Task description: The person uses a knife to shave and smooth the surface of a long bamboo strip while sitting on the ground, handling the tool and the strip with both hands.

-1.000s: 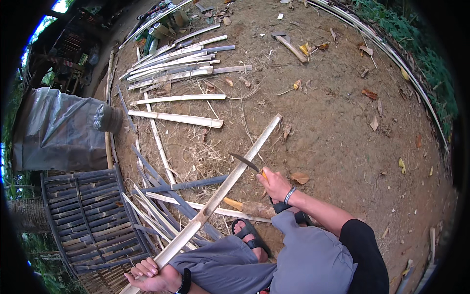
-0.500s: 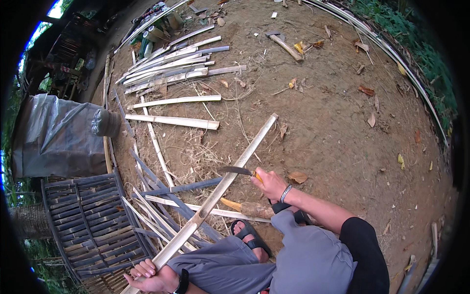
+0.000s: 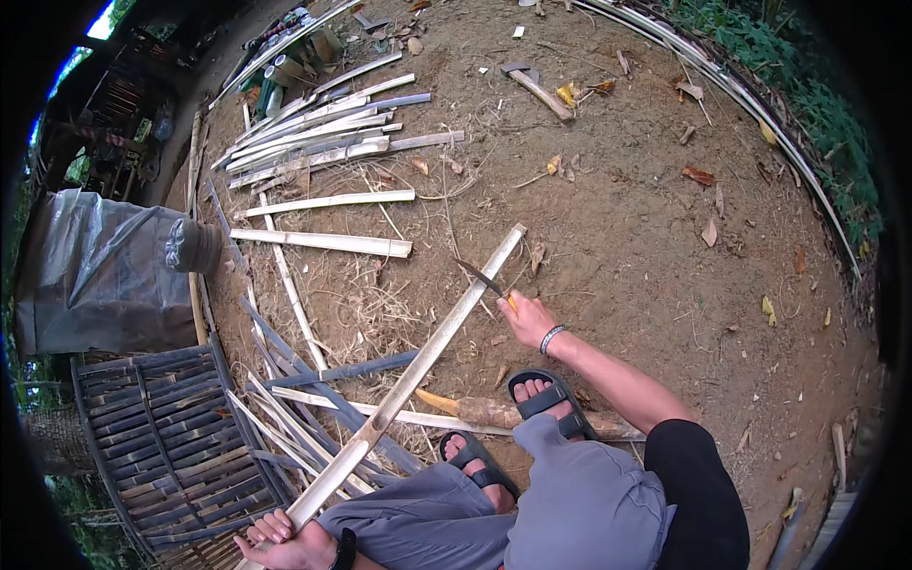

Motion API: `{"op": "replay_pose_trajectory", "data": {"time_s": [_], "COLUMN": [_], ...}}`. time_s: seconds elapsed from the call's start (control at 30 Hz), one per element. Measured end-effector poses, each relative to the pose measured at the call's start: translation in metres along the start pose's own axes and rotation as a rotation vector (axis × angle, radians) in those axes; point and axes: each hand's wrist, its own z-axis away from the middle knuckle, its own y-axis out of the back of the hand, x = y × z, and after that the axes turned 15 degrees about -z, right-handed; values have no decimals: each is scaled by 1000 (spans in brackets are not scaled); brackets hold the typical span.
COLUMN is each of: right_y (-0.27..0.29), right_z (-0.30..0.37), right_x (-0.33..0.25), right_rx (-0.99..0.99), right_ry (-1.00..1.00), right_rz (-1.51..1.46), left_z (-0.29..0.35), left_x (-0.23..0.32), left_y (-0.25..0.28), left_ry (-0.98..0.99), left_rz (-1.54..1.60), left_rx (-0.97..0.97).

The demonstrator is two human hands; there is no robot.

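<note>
A long split bamboo strip point(image 3: 427, 356), pale and hollow inside, slants from the lower left up to the middle of the ground. My left hand point(image 3: 294, 543) grips its near end, palm up, with the fingers curled over the edge. My right hand point(image 3: 534, 323) is closed on the yellow handle of a knife point(image 3: 482, 276) with a dark curved blade. The blade lies across the strip near its far end. Between my sandalled feet and the strip, a thick wooden piece with a pale tapered tip point(image 3: 475, 409) rests on the ground, partly hidden by one foot.
Split bamboo strips point(image 3: 313, 133) lie in a pile at the far left, with two more point(image 3: 323, 241) nearer. A slatted bamboo rack point(image 3: 176, 442) and a plastic-covered block point(image 3: 104, 275) stand at the left. A wooden-handled tool point(image 3: 540, 93) lies far off among dry leaves.
My right hand and knife have moved up along the strip toward its far end, and the blade has turned. The left hand keeps its grip. My right foot now shows more fully.
</note>
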Motion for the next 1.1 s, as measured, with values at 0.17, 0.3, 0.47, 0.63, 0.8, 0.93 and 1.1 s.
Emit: {"op": "replay_pose_trajectory", "data": {"time_s": [0.17, 0.3, 0.47, 0.63, 0.8, 0.93, 1.1], "right_y": [-5, 17, 11, 11, -5, 3, 15], "right_z": [11, -25, 1, -7, 24, 1, 8], "right_x": [-7, 15, 3, 7, -19, 3, -18], "right_rx": [-122, 34, -149, -149, -222, -130, -220], "right_ry": [16, -19, 11, 66, 69, 59, -37], "right_rz": [-11, 24, 25, 54, 19, 79, 77], "left_z": [-5, -9, -14, -29, -26, -28, -27], "left_x": [0, -5, -9, -10, -8, -12, -7], "left_y": [-4, -7, -6, -10, -8, -7, -7], "left_ry": [9, 1, 23, 76, 77, 59, 37], "left_rz": [-32, -40, -63, -68, -64, -66, -35], "left_rx": [74, 79, 109, 107, 171, 123, 137]}}
